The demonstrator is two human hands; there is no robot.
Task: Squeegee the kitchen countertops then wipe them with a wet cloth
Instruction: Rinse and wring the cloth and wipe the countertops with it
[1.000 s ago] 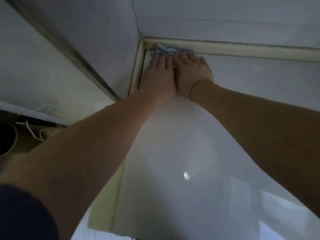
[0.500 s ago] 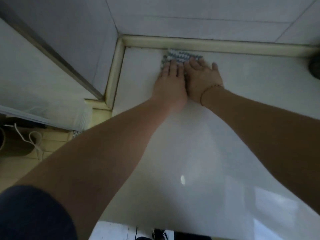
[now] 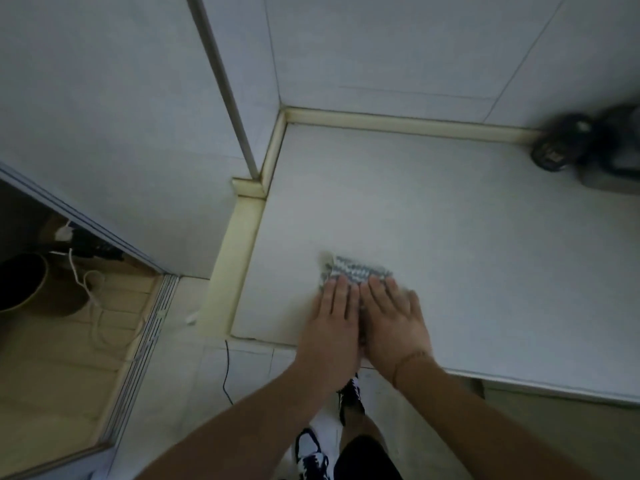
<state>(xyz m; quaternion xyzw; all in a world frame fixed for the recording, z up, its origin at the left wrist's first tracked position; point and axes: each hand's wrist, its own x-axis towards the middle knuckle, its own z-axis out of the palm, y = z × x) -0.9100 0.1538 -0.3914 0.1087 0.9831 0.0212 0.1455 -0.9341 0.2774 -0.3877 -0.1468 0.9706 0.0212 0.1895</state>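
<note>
— Pressing flat on the cloth (image 3: 349, 270), both the left hand (image 3: 330, 327) and right hand (image 3: 393, 323)?
— Yes, fingers straight, side by side on the countertop (image 3: 450, 220), near its front edge.
— Anything near?
— A blurred dark object (image 3: 557, 143) at the countertop's far right.

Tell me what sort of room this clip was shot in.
Probably a home kitchen: a white countertop meets tiled walls at a cream backsplash trim, both hands press a checked cloth flat on it, and a blurred dark appliance sits at the back.
</note>
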